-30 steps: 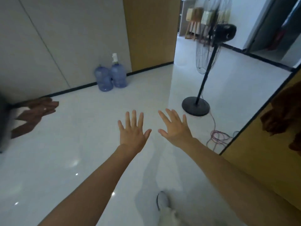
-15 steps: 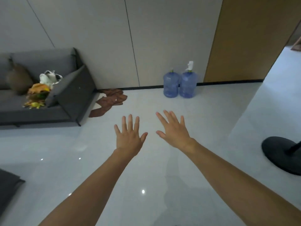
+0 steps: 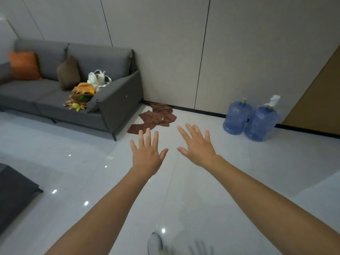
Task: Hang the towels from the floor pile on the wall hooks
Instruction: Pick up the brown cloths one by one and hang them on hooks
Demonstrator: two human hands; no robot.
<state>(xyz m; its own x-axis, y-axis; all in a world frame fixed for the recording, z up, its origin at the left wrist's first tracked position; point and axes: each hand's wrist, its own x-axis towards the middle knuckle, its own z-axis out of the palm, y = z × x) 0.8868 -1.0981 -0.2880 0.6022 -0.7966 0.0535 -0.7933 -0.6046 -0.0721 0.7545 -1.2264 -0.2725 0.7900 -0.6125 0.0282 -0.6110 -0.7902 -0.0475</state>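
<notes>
Towels [image 3: 156, 117]: brown cloth, several pieces in a loose, crumpled pile, partly overlapping, one flatter piece spread out at the near edge. They lie on the floor [image 3: 202, 199] just beside the sofa's [image 3: 114, 100] right end, against the foot of the wall [image 3: 165, 52] behind the sofa. Nothing touches them.

Left hand [image 3: 147, 153]: held out palm down in the air, fingers straight and spread, thumb out; it holds nothing and touches nothing. In the view it sits just short of the pile's near edge, to the right of the sofa's front corner.

Right hand [image 3: 198, 146]: the same pose, fingers straight and fanned, empty, further right of the sofa than the left hand. The two hands are near each other but apart.

Floor: pale, glossy tile with light spots.

Sofa: grey, two seats. On it an orange cushion [image 3: 24, 65] at the far left, a brown cushion [image 3: 68, 74] mid-back, and at the right arm a white bag [image 3: 98, 79] above a heap of orange-brown soft items [image 3: 82, 94].

Water bottles [image 3: 237, 118]: two, blue, standing side by side and touching, well to the right of the sofa beyond the towels, one with a white pump on top.

Shoe [image 3: 155, 243]: grey toe at the bottom edge, well in front of the sofa.
</notes>
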